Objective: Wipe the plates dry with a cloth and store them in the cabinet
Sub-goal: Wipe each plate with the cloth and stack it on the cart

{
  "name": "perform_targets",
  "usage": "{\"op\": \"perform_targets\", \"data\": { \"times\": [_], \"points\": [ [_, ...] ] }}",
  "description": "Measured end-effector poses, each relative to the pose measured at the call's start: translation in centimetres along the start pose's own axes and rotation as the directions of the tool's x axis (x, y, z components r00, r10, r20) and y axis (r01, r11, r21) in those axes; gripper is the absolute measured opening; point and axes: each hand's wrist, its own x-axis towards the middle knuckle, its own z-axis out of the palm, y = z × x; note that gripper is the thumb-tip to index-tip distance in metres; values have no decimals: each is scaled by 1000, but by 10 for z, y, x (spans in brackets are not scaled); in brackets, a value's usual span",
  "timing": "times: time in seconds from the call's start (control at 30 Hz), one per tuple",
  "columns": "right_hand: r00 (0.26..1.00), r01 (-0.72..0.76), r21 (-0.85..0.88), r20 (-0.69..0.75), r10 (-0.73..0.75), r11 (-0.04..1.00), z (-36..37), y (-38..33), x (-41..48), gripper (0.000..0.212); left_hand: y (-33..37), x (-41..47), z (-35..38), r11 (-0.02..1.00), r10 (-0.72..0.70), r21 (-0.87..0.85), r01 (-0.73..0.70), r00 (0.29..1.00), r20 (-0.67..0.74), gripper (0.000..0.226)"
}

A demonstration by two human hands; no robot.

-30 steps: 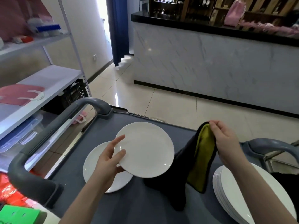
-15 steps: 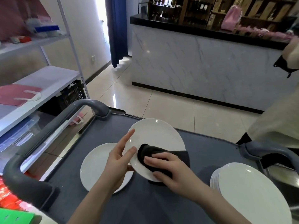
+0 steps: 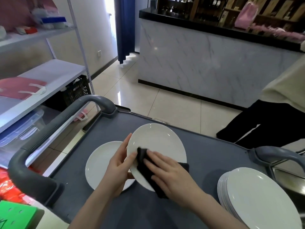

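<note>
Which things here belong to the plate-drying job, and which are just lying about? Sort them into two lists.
Job in hand:
held plate, gripped at its rim by the left hand
black cloth, pressed on it by the right hand
single plate on the cart
stack of plates

Lying about:
red bag
black crate
clear lidded box
pink bag

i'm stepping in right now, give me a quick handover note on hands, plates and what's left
Left hand grips the held plate by its left rim, tilted over the cart.
Right hand presses the black cloth flat on that plate's face.
A single plate lies on the cart at left, perhaps already wiped; a stack of plates sits at right.
Done: nothing stored that I can see. Left: finish this wipe, do the stack, put all in the cabinet, which is out of view.
</note>
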Motion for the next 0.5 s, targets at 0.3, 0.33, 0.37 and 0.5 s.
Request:
{"op": "perform_targets", "data": {
  "times": [0.3,0.33,0.37,0.5],
  "points": [
    [971,-189,223,-100,216,956,0,9,53,58,9,-2,-2,999,12,34,-15,997,81,56],
    [983,-125,208,-103,149,970,2,-2,52,59,8,-1,-3,1000,10,16,-11,997,72,56],
    [990,-64,200,-113,88,978,6,-11,48,58,7,-1,-5,1000,0,-10,1,999,45,58],
    [1000,25,248,1,-26,969,15,-26,11,56,1,-4,-18,996,-58,-80,51,995,-83,65]
  ]
}}
